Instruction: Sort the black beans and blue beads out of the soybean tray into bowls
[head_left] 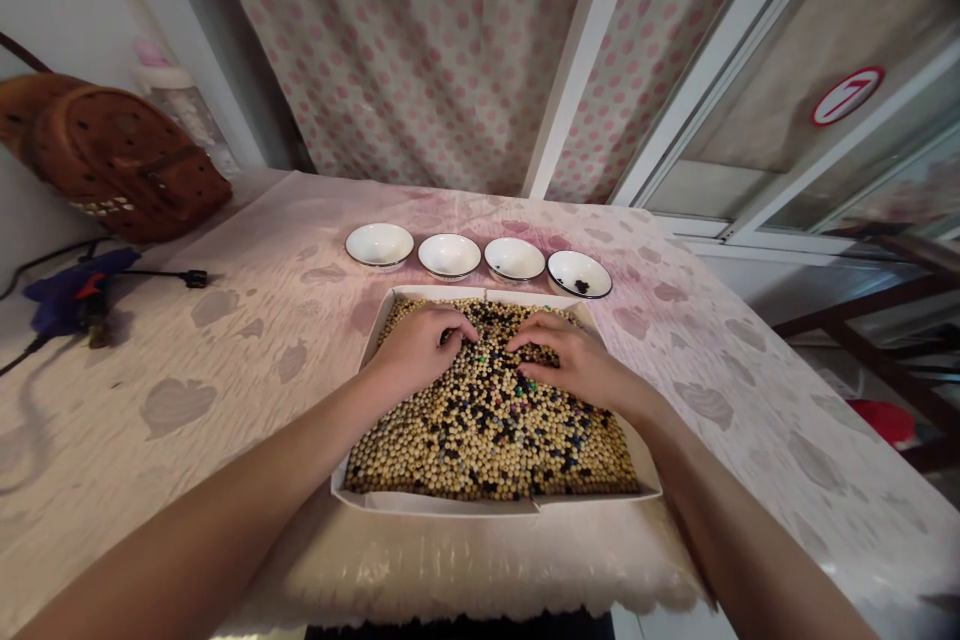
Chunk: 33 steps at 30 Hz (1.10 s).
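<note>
Tablecloth (255,390) | box (487,508) at centre, filled with beads (465,445), squarely between the arms, likely so both hands reach in | left hand (418,345) curled, pinch can't be told; right hand (576,355) loosely open, both at beads | bowls (448,255) lined up upper centre, presumably for short reach

Bare left hand (427,345), bare right hand (571,362), and there, behind the wrists (375,385), two forearms (225,490), bare too and widening smoothly!
</note>
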Each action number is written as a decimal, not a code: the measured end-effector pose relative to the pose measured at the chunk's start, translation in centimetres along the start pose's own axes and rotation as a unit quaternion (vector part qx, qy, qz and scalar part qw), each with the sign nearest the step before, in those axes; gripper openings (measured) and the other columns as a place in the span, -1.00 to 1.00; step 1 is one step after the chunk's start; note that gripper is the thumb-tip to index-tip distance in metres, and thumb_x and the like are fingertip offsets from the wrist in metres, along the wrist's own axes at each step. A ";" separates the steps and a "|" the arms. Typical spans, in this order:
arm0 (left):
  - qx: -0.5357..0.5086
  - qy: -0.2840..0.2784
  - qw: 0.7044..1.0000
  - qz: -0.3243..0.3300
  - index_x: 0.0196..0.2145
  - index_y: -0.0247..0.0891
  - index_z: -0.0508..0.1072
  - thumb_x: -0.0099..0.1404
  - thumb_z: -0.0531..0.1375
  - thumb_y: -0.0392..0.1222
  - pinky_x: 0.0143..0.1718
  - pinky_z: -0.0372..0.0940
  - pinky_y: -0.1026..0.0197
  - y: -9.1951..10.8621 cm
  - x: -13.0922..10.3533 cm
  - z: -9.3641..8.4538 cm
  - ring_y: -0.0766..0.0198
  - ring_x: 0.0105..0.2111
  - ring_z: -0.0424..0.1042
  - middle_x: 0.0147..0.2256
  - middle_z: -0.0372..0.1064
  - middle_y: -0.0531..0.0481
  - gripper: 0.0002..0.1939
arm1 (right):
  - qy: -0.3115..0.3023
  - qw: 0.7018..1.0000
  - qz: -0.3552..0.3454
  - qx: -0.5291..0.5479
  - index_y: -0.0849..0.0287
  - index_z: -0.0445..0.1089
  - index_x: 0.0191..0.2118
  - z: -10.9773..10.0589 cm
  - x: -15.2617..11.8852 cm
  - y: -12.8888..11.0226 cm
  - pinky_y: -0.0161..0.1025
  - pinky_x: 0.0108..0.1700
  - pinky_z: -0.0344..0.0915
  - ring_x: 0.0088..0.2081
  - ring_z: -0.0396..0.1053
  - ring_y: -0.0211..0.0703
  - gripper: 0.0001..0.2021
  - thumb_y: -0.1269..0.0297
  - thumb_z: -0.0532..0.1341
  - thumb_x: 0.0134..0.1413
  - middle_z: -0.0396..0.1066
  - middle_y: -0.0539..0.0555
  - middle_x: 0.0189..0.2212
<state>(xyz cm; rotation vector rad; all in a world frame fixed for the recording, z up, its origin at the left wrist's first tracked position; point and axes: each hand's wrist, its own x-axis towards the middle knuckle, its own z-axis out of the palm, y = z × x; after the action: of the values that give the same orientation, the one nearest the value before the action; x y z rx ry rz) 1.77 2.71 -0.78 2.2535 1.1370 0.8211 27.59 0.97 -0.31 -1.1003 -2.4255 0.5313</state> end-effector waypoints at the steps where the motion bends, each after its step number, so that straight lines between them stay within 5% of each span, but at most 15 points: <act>1: 0.001 0.000 1.000 -0.002 -0.29 -0.14 0.57 0.26 0.09 -0.46 -0.10 0.33 0.15 0.0 0.0 0.0 0.25 -0.21 0.49 -0.24 0.56 0.09 -0.69 | -0.008 1.000 -0.004 -0.007 0.01 0.47 -0.06 0.0 0.0 0.0 -0.04 0.09 0.25 0.03 0.32 -0.05 -0.80 0.27 0.24 0.19 0.38 0.09 -0.04; 10: 0.000 -0.009 1.000 -0.015 -0.30 -0.14 0.58 0.26 0.09 -0.45 -0.11 0.34 0.16 0.4 0.0 -0.2 0.24 -0.21 0.49 -0.23 0.57 0.08 -0.69 | 0.074 0.996 0.055 -0.021 0.09 0.47 -0.16 -1.8 -0.7 2.2 -0.04 0.01 0.28 -0.08 0.37 -0.05 -0.83 0.37 0.15 0.20 0.43 0.10 -0.16; 18: 0.003 -0.009 1.000 -0.020 -0.29 -0.14 0.58 0.27 0.09 -0.44 -0.14 0.34 0.17 0.3 0.0 -0.3 0.25 -0.22 0.49 -0.23 0.56 0.09 -0.70 | 0.000 0.997 0.079 0.010 0.13 0.45 -0.20 -2.2 -0.8 0.9 -0.16 -0.18 0.31 -0.25 0.36 -0.14 -0.86 0.36 0.17 0.16 0.44 0.08 -0.25; 23: 0.006 -0.013 1.000 -0.014 -0.29 -0.14 0.58 0.27 0.09 -0.44 -0.12 0.34 0.15 0.3 0.0 -0.3 0.24 -0.22 0.49 -0.23 0.57 0.08 -0.69 | 0.001 0.998 0.063 -0.029 0.10 0.43 -0.15 -1.4 -0.7 0.9 -0.09 -0.10 0.28 -0.17 0.34 -0.08 -0.83 0.39 0.18 0.15 0.43 0.08 -0.20; 33: 0.012 -0.011 1.000 -0.018 -0.29 -0.15 0.58 0.27 0.08 -0.43 -0.08 0.35 0.13 0.5 0.0 -0.4 0.22 -0.19 0.50 -0.22 0.57 0.07 -0.69 | 0.006 0.998 0.062 -0.022 0.13 0.41 -0.32 -1.2 -0.3 0.7 -0.22 -0.30 0.20 -0.37 0.28 -0.21 -0.90 0.40 0.15 0.15 0.38 0.01 -0.40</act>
<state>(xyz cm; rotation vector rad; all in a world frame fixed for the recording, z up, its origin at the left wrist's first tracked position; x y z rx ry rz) 1.78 2.48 -0.18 2.2485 1.1789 0.7699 28.76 1.34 0.26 -1.2743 -2.3813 0.5114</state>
